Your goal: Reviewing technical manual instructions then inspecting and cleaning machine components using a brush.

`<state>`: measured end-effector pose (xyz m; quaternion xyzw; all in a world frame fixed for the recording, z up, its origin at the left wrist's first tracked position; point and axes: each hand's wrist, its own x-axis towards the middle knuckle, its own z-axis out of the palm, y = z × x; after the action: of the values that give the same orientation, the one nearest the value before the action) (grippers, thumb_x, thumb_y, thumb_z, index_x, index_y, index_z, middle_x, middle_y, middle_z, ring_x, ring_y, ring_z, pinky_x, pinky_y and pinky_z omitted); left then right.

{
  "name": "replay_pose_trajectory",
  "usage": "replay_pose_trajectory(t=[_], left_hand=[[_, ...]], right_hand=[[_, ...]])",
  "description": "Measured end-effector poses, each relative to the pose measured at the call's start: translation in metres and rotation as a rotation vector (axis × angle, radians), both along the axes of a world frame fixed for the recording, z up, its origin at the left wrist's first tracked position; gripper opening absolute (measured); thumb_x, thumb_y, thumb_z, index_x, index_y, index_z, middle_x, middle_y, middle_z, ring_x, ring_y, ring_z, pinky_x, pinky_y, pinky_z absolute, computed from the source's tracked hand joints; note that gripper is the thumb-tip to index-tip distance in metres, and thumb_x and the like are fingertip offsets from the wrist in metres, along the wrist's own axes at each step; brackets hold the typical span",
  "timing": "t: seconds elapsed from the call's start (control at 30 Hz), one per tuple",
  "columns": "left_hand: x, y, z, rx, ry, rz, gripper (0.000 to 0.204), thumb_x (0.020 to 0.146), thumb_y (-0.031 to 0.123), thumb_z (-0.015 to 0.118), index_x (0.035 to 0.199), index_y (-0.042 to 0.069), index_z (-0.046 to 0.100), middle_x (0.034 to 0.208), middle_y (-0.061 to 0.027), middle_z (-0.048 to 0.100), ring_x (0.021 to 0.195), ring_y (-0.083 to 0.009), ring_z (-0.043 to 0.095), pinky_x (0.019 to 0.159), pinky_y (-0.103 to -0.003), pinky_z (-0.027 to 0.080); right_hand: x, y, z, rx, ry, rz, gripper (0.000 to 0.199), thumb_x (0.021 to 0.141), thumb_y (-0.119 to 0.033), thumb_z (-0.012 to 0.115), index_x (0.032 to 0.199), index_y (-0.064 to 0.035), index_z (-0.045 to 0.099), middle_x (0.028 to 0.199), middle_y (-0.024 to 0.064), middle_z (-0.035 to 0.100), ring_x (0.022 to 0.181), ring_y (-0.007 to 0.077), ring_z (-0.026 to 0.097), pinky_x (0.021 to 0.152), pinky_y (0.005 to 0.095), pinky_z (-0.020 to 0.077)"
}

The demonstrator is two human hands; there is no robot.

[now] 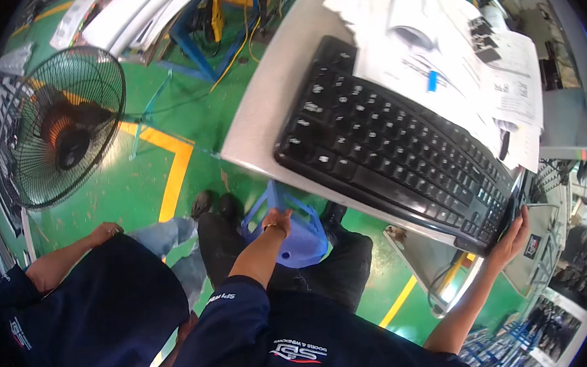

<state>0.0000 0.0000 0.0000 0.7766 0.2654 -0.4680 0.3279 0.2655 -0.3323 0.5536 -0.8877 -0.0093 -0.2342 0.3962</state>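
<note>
My left hand [277,221] reaches down over a blue plastic stool [301,241], its fingers closed at the stool's upper edge. The stool stands on the floor between my legs, below the desk's front edge. My right hand [513,236] is at the right end of a black keyboard [395,155], against a dark edge there. Its fingers look stretched out, and part of them is hidden. The keyboard lies at a slant along the front of a pale grey desk [254,117].
Loose printed papers [413,43] cover the desk behind the keyboard, with a small blue object [432,81] on them. A black-caged fan [68,129] stands at the left. Another person in a dark shirt [104,322] is close on my left. Yellow lines [175,172] mark the green floor.
</note>
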Motion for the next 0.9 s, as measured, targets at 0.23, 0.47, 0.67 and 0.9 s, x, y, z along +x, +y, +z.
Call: replay_pose_trajectory(t=[0.23,0.47,0.67,0.9], left_hand=[[0.041,0.074,0.094,-0.298,-0.297,-0.442,0.072,0.079,0.052,0.079,0.136,0.01,0.062,0.131,-0.0203,0.067,0.124,-0.0375,0.062,0.106,-0.047,0.048],[0.075,0.066,0.151,-0.258,-0.511,-0.44,0.08,0.095,0.063,0.059,0.151,0.007,0.048,0.144,-0.0249,0.057,0.134,-0.0391,0.054,0.112,-0.045,0.044],[0.063,0.067,0.383,-0.943,-0.494,-0.421,0.068,0.101,0.034,0.067,0.157,0.008,0.038,0.156,-0.011,0.048,0.134,-0.0251,0.055,0.112,-0.04,0.045],[0.096,0.12,0.633,-0.708,-1.396,-0.518,0.064,0.089,0.016,0.079,0.147,0.003,0.054,0.153,-0.0126,0.051,0.126,-0.0217,0.058,0.106,-0.037,0.047]], right_hand=[[0.001,0.014,-0.006,0.099,-0.115,0.006,0.045,0.106,-0.018,0.059,0.145,0.0018,0.051,0.142,0.0148,0.058,0.129,0.0213,0.054,0.112,0.0337,0.0386],[-0.01,0.014,-0.012,0.065,-0.153,0.126,0.043,0.093,-0.011,0.066,0.134,0.0,0.06,0.131,0.0113,0.063,0.123,0.0206,0.057,0.107,0.0318,0.0414],[-0.016,0.018,-0.004,0.079,-0.172,0.104,0.042,0.091,-0.019,0.071,0.129,-0.002,0.062,0.123,0.0138,0.065,0.115,0.0238,0.062,0.1,0.0339,0.0454],[-0.001,0.011,-0.017,0.057,-0.235,0.06,0.044,0.092,-0.025,0.073,0.126,0.0001,0.063,0.124,0.0163,0.065,0.116,0.0284,0.062,0.101,0.0369,0.046]])
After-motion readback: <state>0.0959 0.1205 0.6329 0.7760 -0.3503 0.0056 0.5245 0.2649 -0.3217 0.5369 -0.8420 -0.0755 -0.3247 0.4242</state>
